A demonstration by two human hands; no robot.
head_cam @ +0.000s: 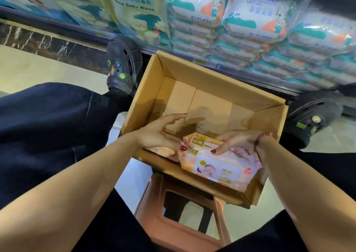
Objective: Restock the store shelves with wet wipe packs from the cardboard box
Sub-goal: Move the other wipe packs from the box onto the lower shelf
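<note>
Setting: A store aisle is seen from above, with a pale tiled floor point(38, 67) and a dark marbled strip running along the foot of the shelf point(250, 77).
Shelf: The lowest level is packed with stacked white-and-teal wipe bundles point(248, 32). Taller baby-wipe bags point(134, 11) are stood to their left.
Box: A cardboard box point(146, 90) is set open just before the shelf, between two dark clogs point(123, 65). Most of its bottom is bare.
Pack: A pink pack of wet wipes point(221, 167) is held tilted at the box's near right corner, raised over the near rim.
Second pack: Another pink pack point(163, 150) is partly seen low in the box, under the left wrist.
Left hand point(159, 134): The fingers are stretched loosely over the box interior. The thumb is laid against the held pack's corner.
Right hand point(237, 139): The fingers are curled over the pack's top and it is gripped. A red bead bracelet point(260, 140) is worn at the wrist.
Stool: A reddish-brown plastic stool point(173, 223) is seen below, between the dark-trousered knees.
</note>
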